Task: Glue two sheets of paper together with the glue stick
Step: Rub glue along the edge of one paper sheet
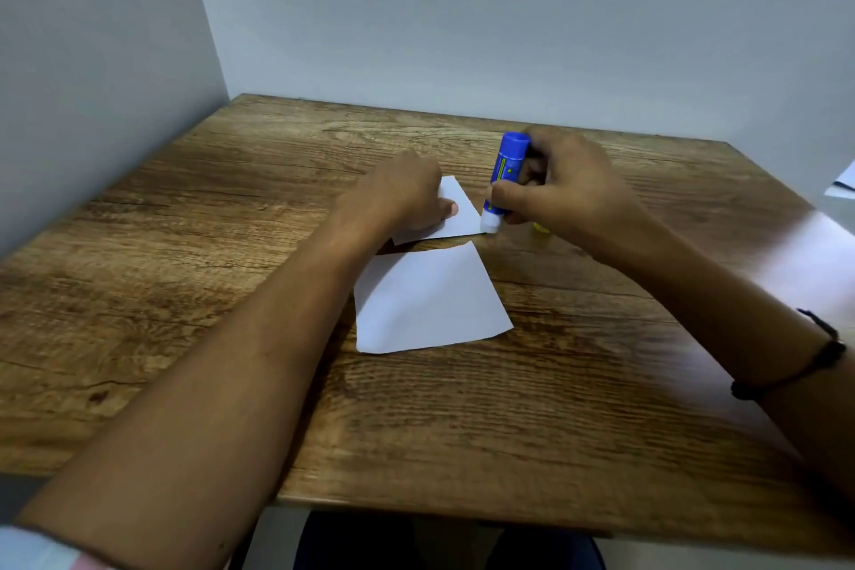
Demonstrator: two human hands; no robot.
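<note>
Two small white paper sheets lie mid-table. My left hand (402, 194) presses down on the far sheet (462, 213), covering its left part. My right hand (564, 190) grips a blue glue stick (504, 174), nearly upright and leaning left at the bottom, with its white tip touching the far sheet's right corner. The near sheet (430, 301) lies flat and untouched just in front, separated from the far one by a thin strip of wood.
The wooden table (185, 245) sits in a corner between grey walls at the left and back. A small yellow object (541, 227) peeks out under my right hand. More white paper (842, 185) shows at the right edge.
</note>
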